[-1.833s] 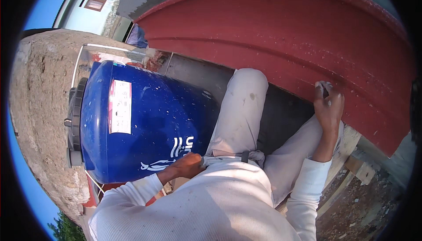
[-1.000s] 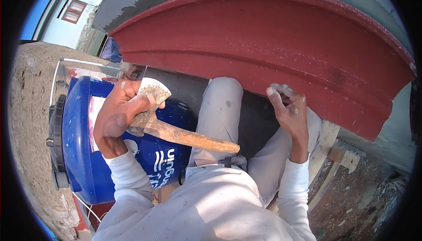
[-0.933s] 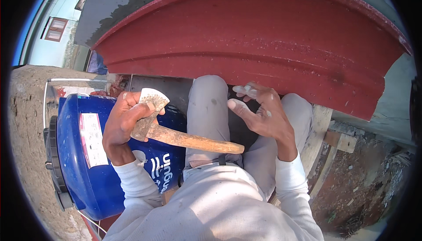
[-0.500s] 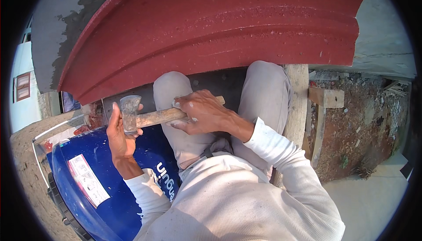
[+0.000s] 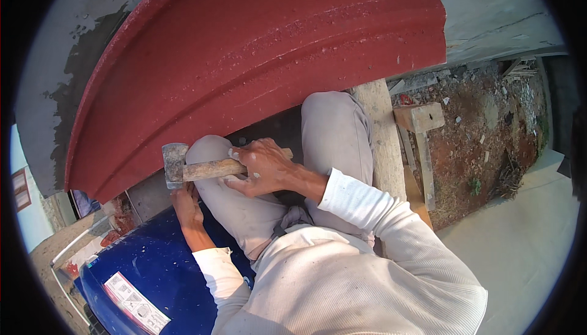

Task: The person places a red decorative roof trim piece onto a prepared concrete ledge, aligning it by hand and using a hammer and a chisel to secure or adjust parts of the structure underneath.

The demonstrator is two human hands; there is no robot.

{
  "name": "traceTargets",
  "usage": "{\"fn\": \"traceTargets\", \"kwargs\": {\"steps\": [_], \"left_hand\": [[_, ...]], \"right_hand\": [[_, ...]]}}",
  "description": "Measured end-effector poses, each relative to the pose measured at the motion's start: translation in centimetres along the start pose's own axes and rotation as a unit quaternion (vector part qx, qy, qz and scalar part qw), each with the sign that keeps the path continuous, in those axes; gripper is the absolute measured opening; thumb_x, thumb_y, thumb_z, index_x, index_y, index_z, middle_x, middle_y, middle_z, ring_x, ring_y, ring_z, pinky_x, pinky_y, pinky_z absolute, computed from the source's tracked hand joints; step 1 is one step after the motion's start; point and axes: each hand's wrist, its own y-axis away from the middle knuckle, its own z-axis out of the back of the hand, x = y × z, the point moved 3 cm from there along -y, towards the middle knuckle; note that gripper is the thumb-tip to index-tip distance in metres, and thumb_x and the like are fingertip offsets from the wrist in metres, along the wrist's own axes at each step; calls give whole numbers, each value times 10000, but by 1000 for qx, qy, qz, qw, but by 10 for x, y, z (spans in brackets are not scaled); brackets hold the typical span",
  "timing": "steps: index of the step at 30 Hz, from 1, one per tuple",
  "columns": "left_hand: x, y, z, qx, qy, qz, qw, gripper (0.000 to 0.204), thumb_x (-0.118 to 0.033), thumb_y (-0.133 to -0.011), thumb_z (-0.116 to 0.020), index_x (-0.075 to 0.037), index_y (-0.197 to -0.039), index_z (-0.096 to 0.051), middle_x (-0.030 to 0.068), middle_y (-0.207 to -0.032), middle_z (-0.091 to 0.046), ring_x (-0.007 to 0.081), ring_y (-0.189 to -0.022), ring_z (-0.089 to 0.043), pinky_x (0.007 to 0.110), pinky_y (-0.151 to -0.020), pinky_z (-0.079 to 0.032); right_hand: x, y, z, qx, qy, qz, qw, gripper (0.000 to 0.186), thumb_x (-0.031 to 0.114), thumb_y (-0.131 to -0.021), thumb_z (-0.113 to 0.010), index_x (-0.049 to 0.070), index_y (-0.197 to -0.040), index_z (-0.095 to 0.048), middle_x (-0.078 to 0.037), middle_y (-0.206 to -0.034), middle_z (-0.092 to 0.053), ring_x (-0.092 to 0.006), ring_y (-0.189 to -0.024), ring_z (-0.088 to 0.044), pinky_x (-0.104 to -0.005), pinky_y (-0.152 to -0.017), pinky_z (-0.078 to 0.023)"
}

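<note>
My right hand is wrapped round the wooden handle of a small hatchet above my lap. Its worn grey metal head points left, and the handle's end shows past my fist. Just below the hatchet head is my left hand, its fingertips mostly hidden behind the metal. Whether those fingers touch anything cannot be made out. In front of my knees stretches a large curved red panel with raised ridges.
A blue drum with a white label lies at my left. Along my right leg runs a wooden beam, with a wooden block beside it. Debris-strewn earth lies farther right, and a grey wall rises behind.
My view has turned, so the panel and beam sit farther left. My left hand has dropped from beside the hatchet head to below it. The right hand keeps its grip on the handle.
</note>
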Motion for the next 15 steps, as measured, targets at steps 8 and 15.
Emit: {"fn": "traceTargets", "kwargs": {"steps": [8,15], "left_hand": [[8,44,-14,12,-170,-58,984,518,-351,-1151,-435,62,-1402,-620,211,-1325,-701,274,-1215,-667,393,-1058,-501],[19,136,39,72,-349,-28,934,492,-282,-1113,-569,-33,-1537,-549,210,-1448,-666,244,-1288,-670,371,-1114,-488]], "right_hand": [[13,-7,-3,-60,22,23,998,470,340,-793,-828,-71,-1013,-766,-212,-658,-700,-342,-591,-723,-397,-599,-568],[20,1,14,-141,-86,78,983,223,144,-826,-838,-27,-911,-724,-61,-608,-616,-140,-505,-593,-287,-495,-452]]}}
